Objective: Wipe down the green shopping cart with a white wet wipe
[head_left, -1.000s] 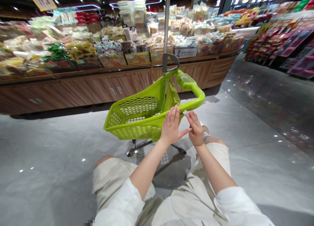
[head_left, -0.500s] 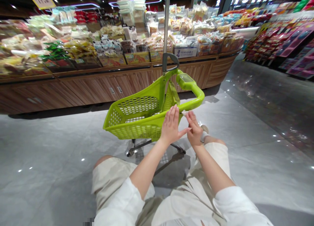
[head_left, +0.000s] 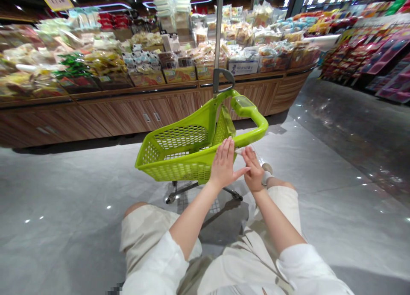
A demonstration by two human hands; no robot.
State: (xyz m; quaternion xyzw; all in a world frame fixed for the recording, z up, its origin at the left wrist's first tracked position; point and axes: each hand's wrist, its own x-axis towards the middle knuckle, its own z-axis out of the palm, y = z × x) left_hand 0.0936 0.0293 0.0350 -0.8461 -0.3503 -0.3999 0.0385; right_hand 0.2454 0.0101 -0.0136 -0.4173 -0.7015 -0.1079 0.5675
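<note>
A lime-green shopping cart [head_left: 174, 173] with a perforated basket stands in front of me, its handle [head_left: 256, 130] curving to the right. My left hand [head_left: 223, 162] lies with straight fingers against the cart's near side, below the rim, thumb stretched to the right. Just right of it, under the handle, my right hand [head_left: 253, 170] has its fingers bent together over a small white tissue-like piece [head_left: 238, 150], which pokes out toward the cart's frame. Most of that piece is hidden by the fingers. The left thumb tip reaches the right hand.
Behind the cart runs a wooden display counter [head_left: 121, 111] heaped with packaged foods. A grey pole [head_left: 218, 30] rises at the cart's far side. Shelves of packets [head_left: 349, 60] stand at the right. My bent knees flank the cart on the grey tiled floor [head_left: 64, 192].
My right hand has shifted slightly down and left, the white piece moving with it along the cart's frame. My left hand stays in place.
</note>
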